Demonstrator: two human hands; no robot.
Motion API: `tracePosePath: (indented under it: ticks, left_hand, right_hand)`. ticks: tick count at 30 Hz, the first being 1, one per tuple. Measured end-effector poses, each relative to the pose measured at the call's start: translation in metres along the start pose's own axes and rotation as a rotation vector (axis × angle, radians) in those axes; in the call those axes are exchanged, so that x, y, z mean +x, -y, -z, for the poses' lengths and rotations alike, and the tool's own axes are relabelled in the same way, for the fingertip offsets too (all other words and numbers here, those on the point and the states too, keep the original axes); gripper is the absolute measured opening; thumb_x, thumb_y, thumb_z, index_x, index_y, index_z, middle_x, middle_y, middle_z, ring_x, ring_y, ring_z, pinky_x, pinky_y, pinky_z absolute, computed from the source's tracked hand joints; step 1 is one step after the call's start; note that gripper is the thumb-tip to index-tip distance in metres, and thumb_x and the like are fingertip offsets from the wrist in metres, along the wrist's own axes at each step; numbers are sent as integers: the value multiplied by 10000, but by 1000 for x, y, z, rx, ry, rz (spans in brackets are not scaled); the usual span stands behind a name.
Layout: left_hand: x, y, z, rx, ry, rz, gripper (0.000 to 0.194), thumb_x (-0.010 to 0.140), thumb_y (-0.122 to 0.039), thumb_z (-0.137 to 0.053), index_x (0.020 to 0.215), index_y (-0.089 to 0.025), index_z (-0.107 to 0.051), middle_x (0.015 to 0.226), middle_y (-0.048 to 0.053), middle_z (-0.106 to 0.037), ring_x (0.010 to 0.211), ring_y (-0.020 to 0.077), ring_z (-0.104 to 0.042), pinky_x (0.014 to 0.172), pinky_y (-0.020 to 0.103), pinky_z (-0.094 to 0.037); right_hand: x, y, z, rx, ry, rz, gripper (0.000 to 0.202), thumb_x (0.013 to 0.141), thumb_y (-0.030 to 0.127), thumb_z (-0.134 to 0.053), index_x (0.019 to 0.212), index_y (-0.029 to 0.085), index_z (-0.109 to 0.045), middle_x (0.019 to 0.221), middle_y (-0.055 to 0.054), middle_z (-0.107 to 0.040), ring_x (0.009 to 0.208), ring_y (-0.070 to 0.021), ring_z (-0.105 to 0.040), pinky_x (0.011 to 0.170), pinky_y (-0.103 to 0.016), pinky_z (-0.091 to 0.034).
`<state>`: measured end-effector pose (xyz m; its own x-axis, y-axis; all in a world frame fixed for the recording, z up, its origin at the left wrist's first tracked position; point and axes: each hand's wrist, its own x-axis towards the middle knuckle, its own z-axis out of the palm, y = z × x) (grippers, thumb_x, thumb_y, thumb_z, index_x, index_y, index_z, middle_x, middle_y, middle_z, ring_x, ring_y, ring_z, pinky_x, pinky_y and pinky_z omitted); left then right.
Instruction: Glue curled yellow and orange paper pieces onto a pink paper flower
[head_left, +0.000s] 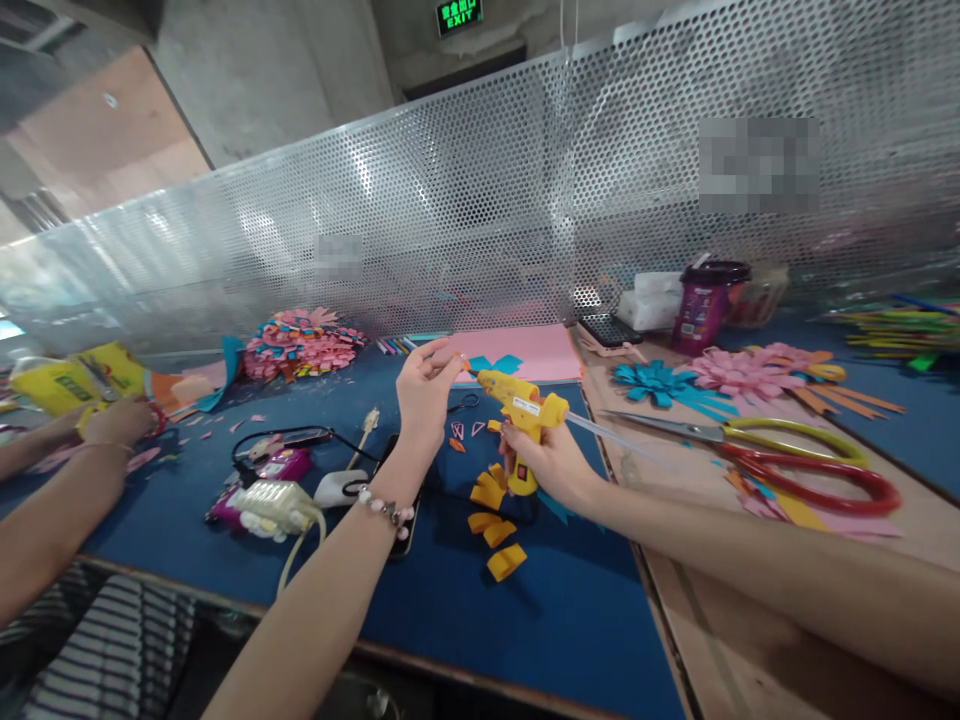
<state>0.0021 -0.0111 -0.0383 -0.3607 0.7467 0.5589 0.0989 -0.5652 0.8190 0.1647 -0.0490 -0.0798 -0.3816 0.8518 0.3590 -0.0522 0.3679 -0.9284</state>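
My right hand (544, 462) is wrapped round the handle of a yellow glue gun (519, 400), with a clear glue stick (607, 430) sticking out of its back. The gun's nozzle points left, at the fingertips of my left hand (429, 385). Those fingers are pinched on a tiny orange piece (463, 362), too small to make out well. Below the gun, several yellow paper loops (491, 527) lie on the blue table (559, 625). Pink paper sheets (532, 350) with blue cut pieces (504, 364) are behind my hands.
Large scissors (817, 470), paper flowers (742, 372) and a purple cup (703, 310) are at right. A phone (405, 540), a power strip (277, 505) and cables lie left of centre. Another person's hands (116, 425) work at far left. A perforated metal screen (465, 200) stands behind.
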Motion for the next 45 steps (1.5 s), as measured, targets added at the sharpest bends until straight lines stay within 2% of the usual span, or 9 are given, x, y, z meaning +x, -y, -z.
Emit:
tracePosePath:
  ticks: [10, 20, 33, 45]
  left_hand:
    - [0, 0, 0, -6, 2, 1, 384, 715, -291, -704, 1063, -167, -600, 833, 63, -699, 774, 177, -670, 729, 289, -512]
    - [0, 0, 1, -7, -4, 4, 384, 715, -306, -704, 1061, -171, -606, 890, 72, -696, 779, 174, -670, 738, 292, -514]
    - [0, 0, 1, 10, -26, -2, 374, 727, -285, -692, 1066, -154, -603, 839, 59, -696, 762, 159, -667, 735, 275, -506]
    - [2, 0, 2, -2, -57, -12, 342, 719, -278, -698, 1024, -147, -616, 843, 60, -693, 750, 147, -661, 699, 254, -497]
  right_hand:
    - [1, -3, 0, 1, -15, 22, 244, 839, 384, -503, 701, 184, -522, 626, -4, -553, 555, -138, -551, 524, -261, -464]
    - [1, -1, 0, -15, -16, 4, 239, 839, 375, -498, 698, 183, -519, 590, 0, -551, 545, -139, -551, 516, -252, -457]
    - [3, -7, -1, 41, -24, -3, 262, 845, 385, -503, 702, 169, -538, 593, -5, -571, 501, -130, -558, 477, -242, -434]
    - [-5, 6, -3, 133, 30, -20, 200, 793, 374, -548, 735, 185, -521, 540, 18, -558, 432, -119, -538, 455, -248, -450]
